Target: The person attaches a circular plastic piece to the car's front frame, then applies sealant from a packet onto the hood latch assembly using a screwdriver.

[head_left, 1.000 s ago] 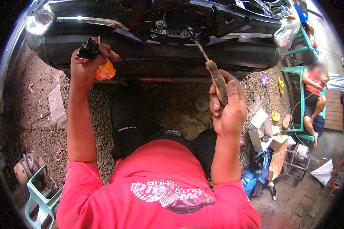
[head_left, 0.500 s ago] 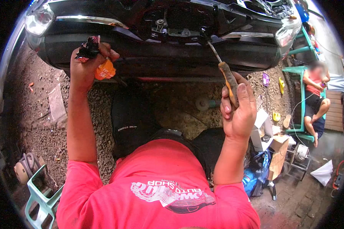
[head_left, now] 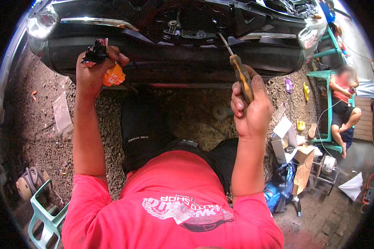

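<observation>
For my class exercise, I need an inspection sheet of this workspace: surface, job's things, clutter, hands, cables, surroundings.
Surface: gravel ground; dark paving at the picture's lower right.
Job's things: screwdriver, its tip at the front of a black car, contact unclear; crumpled orange-and-black wrapper.
Clutter: open white box, blue bag, pale sheet.
Hands: right hand grips the screwdriver's handle; left hand holds the wrapper.
Cables: thin pale cable at picture right; coil at left, cable or hose unclear.
Surroundings: pale green chair lower left; seated person at right.
</observation>
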{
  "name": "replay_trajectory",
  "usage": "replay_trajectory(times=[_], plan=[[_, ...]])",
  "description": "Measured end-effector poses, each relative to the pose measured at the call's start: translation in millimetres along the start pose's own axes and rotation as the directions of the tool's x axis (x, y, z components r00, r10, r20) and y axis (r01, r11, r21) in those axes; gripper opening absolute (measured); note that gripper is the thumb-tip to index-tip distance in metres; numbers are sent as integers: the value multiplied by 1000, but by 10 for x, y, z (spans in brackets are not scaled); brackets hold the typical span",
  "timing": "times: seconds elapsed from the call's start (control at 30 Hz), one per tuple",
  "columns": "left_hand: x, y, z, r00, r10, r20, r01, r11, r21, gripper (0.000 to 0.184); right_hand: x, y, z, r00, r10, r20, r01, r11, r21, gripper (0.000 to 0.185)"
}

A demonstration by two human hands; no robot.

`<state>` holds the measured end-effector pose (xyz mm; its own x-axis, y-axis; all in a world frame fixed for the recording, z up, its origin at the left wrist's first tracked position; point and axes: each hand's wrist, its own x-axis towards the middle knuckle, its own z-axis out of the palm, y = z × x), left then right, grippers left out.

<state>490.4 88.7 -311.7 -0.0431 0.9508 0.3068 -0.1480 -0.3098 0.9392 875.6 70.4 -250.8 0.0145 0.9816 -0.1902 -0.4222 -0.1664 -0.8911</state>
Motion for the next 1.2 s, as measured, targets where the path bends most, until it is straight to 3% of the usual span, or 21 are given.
replay_trajectory(times=[0.23, 0.4, 0.93, 1.03, 1.1, 1.2], plan=[[1, 15, 19, 999, -22, -31, 22, 1000, -3, 12, 35, -55, -1, 997, -80, -7, 78, 986, -148, 40], [7, 7, -16, 1000, -10, 1, 10, 999, 50, 13, 78, -74, 50, 1000, -3, 31, 3, 1000, -9, 39], [15, -4, -38, 1000, -26, -1, 26, 1000, 5, 12, -256, 28, 107, 994, 63, 86, -58, 997, -58, 39], [6, 27, -12, 998, -66, -23, 67, 998, 22, 11, -246, 80, 21, 993, 27, 114, -19, 998, -65, 51], [11, 30, -10, 994, -102, -50, 104, 994, 44, 10, -232, 125, -20, 987, 45, 152, -48, 999, 14, 45], [18, 19, -12, 999, -33, 9, 32, 999, 19, 8, -204, 169, 18, 979, 77, 190, -97, 990, 98, 48]])
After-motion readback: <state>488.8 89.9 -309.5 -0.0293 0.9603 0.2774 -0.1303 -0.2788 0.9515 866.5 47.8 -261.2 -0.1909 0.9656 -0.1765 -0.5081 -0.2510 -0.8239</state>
